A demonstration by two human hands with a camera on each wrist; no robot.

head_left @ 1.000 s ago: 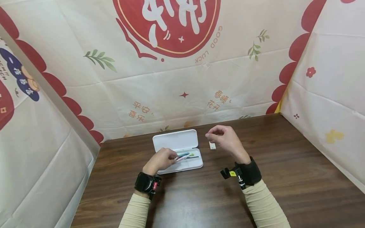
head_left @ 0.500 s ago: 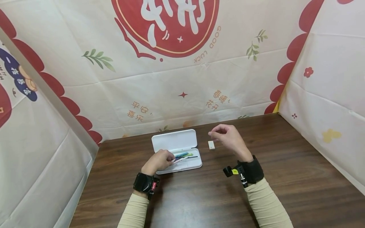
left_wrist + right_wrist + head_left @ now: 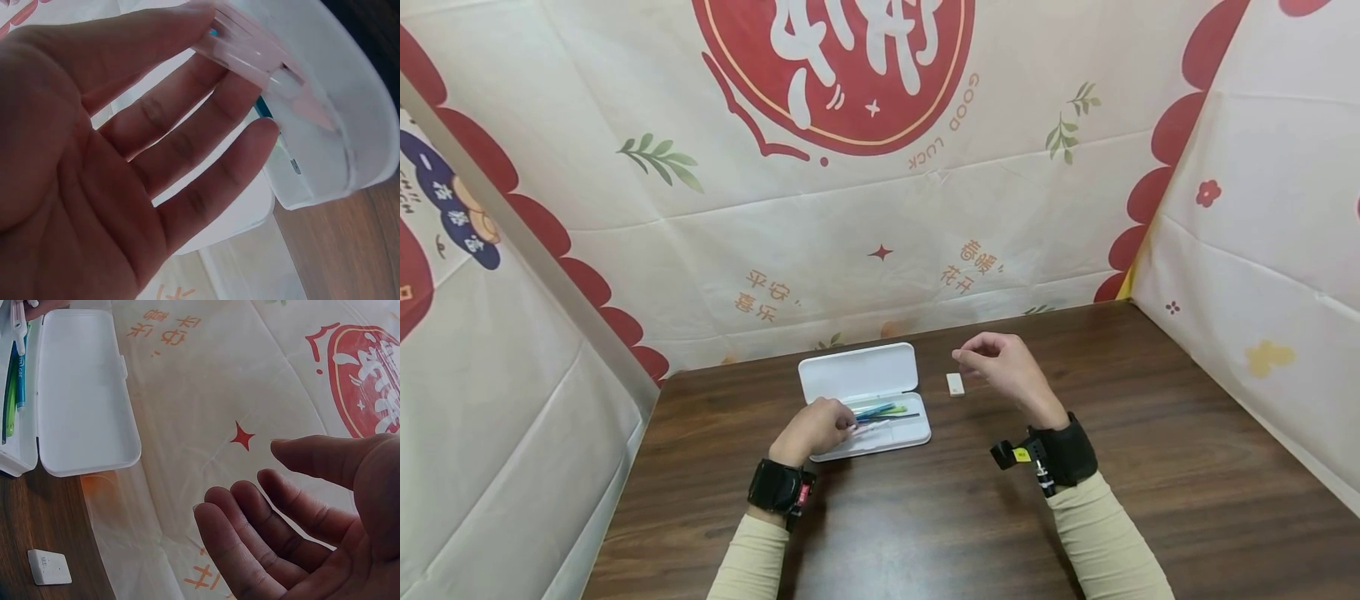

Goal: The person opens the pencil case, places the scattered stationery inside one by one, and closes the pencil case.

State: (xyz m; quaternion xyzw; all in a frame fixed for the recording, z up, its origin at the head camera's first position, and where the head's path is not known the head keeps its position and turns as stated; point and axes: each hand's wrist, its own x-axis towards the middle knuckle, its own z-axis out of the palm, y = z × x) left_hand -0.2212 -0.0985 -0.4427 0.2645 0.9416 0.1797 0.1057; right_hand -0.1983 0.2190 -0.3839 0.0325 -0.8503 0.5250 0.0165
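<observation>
My left hand [image 3: 820, 427] is over the left end of an open white pencil case [image 3: 912, 432]. Between thumb and fingers it pinches a pale pink, see-through pen [image 3: 240, 59], whose tip points into the case. Blue and green pens lie inside; the right wrist view shows the blue pen [image 3: 22, 381] beside the green pen [image 3: 10, 406]. My right hand [image 3: 1011, 375] hovers with relaxed, slightly bent fingers and holds nothing. Just left of it, a small white eraser [image 3: 955, 384] lies on the table.
The case's raised lid [image 3: 859, 372] stands near the patterned cloth backdrop [image 3: 850, 217]. More cloth hangs at both sides of the brown wooden table [image 3: 925, 517].
My left hand has drawn slightly left, and the pink pen sits lower in the case. The right hand has shifted a little right, uncovering more of the eraser.
</observation>
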